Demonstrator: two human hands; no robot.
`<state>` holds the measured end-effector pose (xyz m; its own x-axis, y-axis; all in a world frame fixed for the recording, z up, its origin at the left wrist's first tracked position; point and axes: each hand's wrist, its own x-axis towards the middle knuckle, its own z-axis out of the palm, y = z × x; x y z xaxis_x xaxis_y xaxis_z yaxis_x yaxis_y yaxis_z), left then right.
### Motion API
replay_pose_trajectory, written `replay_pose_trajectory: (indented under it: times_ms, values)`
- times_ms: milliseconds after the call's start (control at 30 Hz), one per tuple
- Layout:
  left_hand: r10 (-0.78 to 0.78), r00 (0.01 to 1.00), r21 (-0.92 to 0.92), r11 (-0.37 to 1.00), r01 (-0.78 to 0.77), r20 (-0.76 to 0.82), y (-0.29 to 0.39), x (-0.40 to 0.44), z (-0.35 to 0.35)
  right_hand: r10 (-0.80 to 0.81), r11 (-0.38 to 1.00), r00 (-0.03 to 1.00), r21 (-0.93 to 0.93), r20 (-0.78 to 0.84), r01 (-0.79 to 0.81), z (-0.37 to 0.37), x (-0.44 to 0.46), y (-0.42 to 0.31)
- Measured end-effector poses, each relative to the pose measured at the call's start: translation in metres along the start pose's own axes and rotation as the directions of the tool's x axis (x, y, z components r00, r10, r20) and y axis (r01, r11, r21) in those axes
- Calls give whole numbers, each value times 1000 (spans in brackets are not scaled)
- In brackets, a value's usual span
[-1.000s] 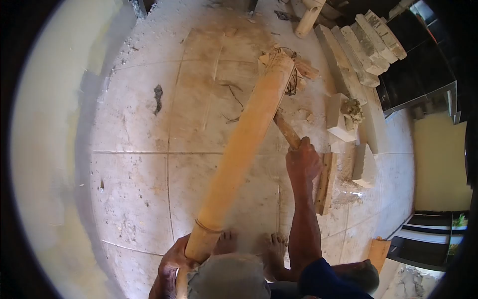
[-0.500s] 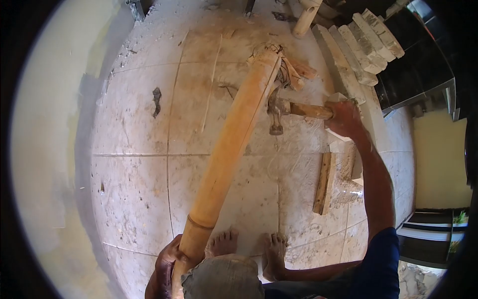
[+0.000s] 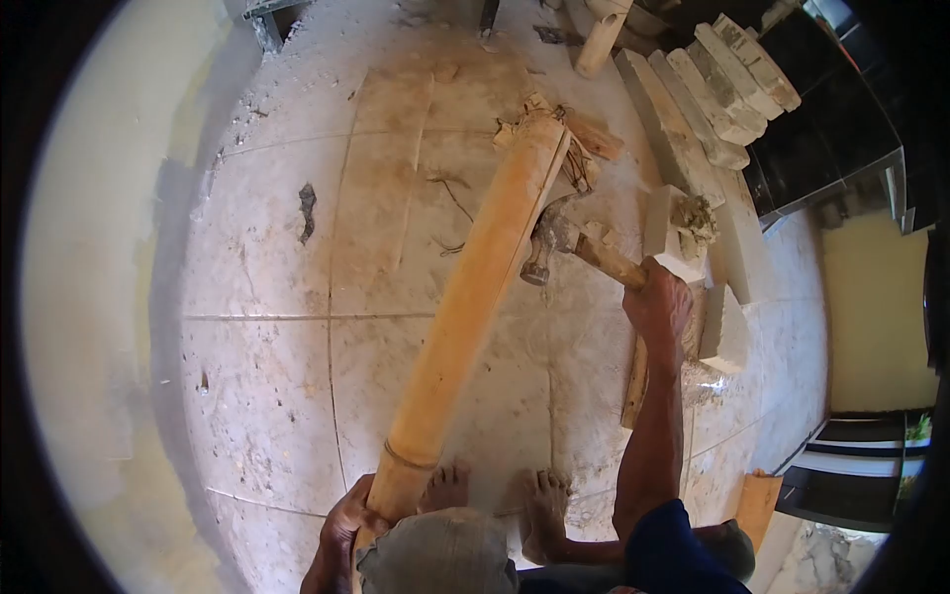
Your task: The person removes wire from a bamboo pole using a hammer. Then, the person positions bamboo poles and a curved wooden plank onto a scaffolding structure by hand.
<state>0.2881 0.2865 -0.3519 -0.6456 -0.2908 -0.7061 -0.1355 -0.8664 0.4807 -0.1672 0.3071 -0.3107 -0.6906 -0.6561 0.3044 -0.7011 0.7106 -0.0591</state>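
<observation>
A thick bamboo pole [image 3: 465,307] slants from the bottom of the head view up toward the top middle, with a long crack along its right side near the far end. My left hand [image 3: 348,515] is wrapped round its near end, just below a node ring. In my closed right hand [image 3: 661,305] is the wooden handle of a claw hammer [image 3: 612,261]. The hammer's head lies beside the pole's cracked right side; I cannot tell whether they touch. A cap partly covers the pole's near end.
Wires and broken wood pieces [image 3: 594,137] lie around the pole's far end. Pale blocks [image 3: 727,99] are stacked at upper right, and a white block [image 3: 676,233] stands near the hammer. A wooden strip [image 3: 633,384] rests on the dusty tiles. A wall [image 3: 99,297] runs along the left.
My right hand has moved down and left with the hammer, whose handle now slopes down to the right. The pole's far end has shifted slightly right and down. My left hand keeps its grip.
</observation>
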Motion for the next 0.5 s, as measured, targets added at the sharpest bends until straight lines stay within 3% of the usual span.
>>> replay_pose_trajectory:
  times_ms: [33,133,300,367,433,500]
  values:
    - [13,999,12,1000,-13,-44,-1,1,0,9,1000,1000,7,7,-9,1,-2,0]
    - [13,993,44,999,-19,120,-6,8,-18,32,999,999,41,-9,-31,9,-9,2]
    - [-11,1000,-52,999,10,-30,7,-3,2,58,998,998,38,34,-60,20,-16,-5]
    - [6,1000,-87,996,-7,-11,2,-1,-2,62,997,998,35,30,-63,17,-17,-5]
    - [7,985,11,1000,-9,171,-16,10,-23,80,997,997,-3,10,-80,14,-22,-2]
    - [40,983,54,997,-51,179,-21,10,-27,88,996,996,11,-15,-88,15,-26,-1]
